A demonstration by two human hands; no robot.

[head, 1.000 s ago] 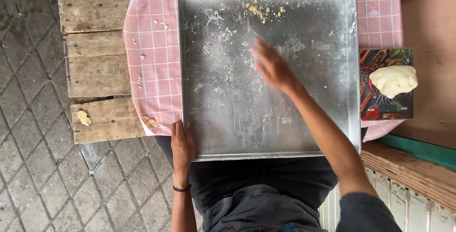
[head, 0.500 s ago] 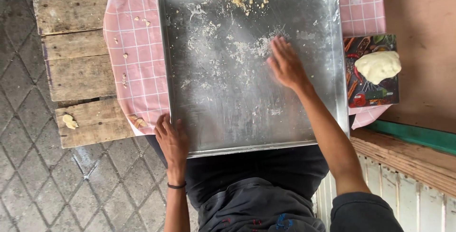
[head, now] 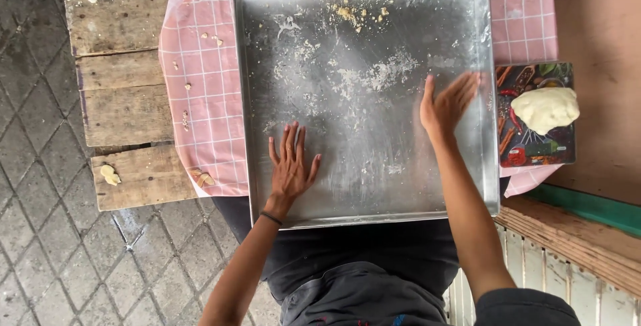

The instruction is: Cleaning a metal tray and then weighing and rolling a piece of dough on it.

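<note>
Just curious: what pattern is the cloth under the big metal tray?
Pink cloth with a white grid check, clearest in the head view.

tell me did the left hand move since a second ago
Yes. The left hand went from the tray's near rim, by its corner, up onto the tray floor.

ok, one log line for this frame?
left hand: flat on square metal tray | right hand: on tray, right side | pale dough lump: off tray

Outdoor baking spot — paving (head: 53, 246), dough (head: 544, 109)
</note>
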